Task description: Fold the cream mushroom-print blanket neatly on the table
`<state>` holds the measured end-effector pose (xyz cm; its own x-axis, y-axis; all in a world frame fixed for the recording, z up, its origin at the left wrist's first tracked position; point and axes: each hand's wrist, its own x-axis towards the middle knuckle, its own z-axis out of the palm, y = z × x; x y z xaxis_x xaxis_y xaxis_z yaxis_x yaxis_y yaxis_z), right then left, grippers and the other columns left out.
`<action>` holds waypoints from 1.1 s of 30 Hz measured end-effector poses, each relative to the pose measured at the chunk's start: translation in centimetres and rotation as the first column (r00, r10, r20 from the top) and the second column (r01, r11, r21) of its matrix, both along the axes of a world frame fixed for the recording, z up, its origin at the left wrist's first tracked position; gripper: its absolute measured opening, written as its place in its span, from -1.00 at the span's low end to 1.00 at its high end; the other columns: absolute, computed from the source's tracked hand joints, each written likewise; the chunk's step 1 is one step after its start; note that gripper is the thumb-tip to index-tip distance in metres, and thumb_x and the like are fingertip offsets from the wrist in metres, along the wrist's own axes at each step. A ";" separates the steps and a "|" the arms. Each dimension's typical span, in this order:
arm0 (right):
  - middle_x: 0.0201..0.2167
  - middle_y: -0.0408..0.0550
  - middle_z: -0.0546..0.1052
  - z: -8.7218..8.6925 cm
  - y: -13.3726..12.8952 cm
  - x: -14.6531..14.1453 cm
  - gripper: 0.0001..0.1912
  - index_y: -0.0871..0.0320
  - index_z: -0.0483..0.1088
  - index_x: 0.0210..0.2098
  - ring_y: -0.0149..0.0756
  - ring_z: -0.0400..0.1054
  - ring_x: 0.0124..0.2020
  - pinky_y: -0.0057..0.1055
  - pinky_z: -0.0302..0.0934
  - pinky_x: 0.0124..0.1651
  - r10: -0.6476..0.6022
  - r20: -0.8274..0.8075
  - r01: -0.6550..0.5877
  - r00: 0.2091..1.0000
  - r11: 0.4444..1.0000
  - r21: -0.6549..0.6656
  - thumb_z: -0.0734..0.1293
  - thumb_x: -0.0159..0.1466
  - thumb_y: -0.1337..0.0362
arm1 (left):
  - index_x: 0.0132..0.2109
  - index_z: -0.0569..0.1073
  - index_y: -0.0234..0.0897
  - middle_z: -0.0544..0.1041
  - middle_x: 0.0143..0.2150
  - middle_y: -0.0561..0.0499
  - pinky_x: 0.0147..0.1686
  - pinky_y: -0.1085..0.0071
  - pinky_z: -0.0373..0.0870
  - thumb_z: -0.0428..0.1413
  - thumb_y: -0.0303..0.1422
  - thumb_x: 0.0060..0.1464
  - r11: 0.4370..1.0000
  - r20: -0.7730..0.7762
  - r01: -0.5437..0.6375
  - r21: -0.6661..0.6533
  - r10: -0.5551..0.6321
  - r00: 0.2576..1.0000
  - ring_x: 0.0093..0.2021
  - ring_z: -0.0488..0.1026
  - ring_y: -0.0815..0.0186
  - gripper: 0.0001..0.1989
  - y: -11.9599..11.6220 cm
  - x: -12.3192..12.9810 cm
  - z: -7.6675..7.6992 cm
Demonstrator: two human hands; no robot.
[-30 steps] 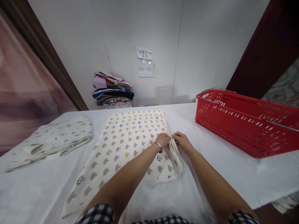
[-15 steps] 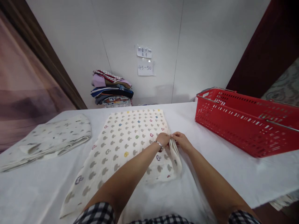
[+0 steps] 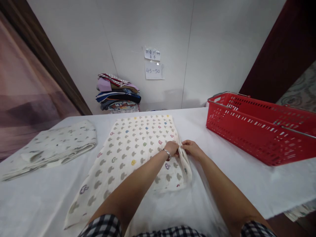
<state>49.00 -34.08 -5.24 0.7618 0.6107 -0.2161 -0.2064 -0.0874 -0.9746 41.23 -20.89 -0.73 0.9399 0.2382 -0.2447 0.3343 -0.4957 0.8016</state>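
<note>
A cream mushroom-print cloth (image 3: pixel 133 148) lies spread in front of me, with several layers gathered along its right edge. My left hand (image 3: pixel 172 148), a silver bracelet at its wrist, rests on that edge with fingers pinched on the layers. Just to its right, my right hand (image 3: pixel 192 148) grips the same layered edge from outside with bent fingers. The fingertips of both hands nearly meet, and the folds partly hide them. Below the hands the layers bulge open toward me.
A folded white printed cloth (image 3: pixel 61 141) lies at the left of the white-covered table (image 3: pixel 237 184). A red perforated basket (image 3: pixel 249 131) stands at the right. Behind the table rises a pile of folded fabrics (image 3: pixel 118 93) near a wall with paper signs (image 3: pixel 154 71).
Both hands stay at the cloth's right edge with hardly any movement. The right fingers have shifted very slightly, and the cloth lies almost the same.
</note>
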 end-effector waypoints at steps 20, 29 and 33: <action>-0.51 -0.22 0.41 1.0 0.5 -0.9 -0.63 0.13 0.33 -0.28 -0.43 0.24 -0.54 -0.51 0.06 -0.55 -0.140 0.238 0.160 0.961 0.985 -0.066 0.35 0.03 0.02 | -0.29 0.52 -0.35 0.57 -0.28 -0.18 -0.27 0.41 0.37 -0.15 -0.31 0.10 0.945 -0.056 0.023 0.325 -0.005 0.998 -0.24 0.51 0.22 -0.64 -2.3 0.0 1.2; -0.65 -0.28 0.38 -0.7 0.5 0.2 -0.63 0.15 0.35 -0.33 -0.46 0.23 -0.63 -0.52 0.06 -0.56 -0.240 0.046 0.239 0.970 0.970 0.038 0.46 -0.13 0.25 | -0.06 0.42 -0.25 0.52 -0.08 -0.08 -0.11 0.34 0.34 -0.03 -0.21 0.03 0.947 0.009 0.082 0.311 -0.090 0.996 -0.06 0.44 0.18 -0.64 -3.7 -1.5 -0.1; -0.67 -0.26 0.40 -0.4 0.6 0.2 -0.63 0.15 0.32 -0.33 -0.40 0.27 -0.64 -0.47 0.14 -0.56 -0.251 -0.066 0.254 0.966 0.965 0.057 0.43 -0.15 0.29 | 0.07 0.25 -0.22 0.44 -0.01 -0.07 -0.10 0.29 0.33 0.04 -0.10 -0.01 0.948 0.083 -0.053 0.315 0.028 0.996 -0.05 0.41 0.18 -0.48 -5.2 -3.7 0.1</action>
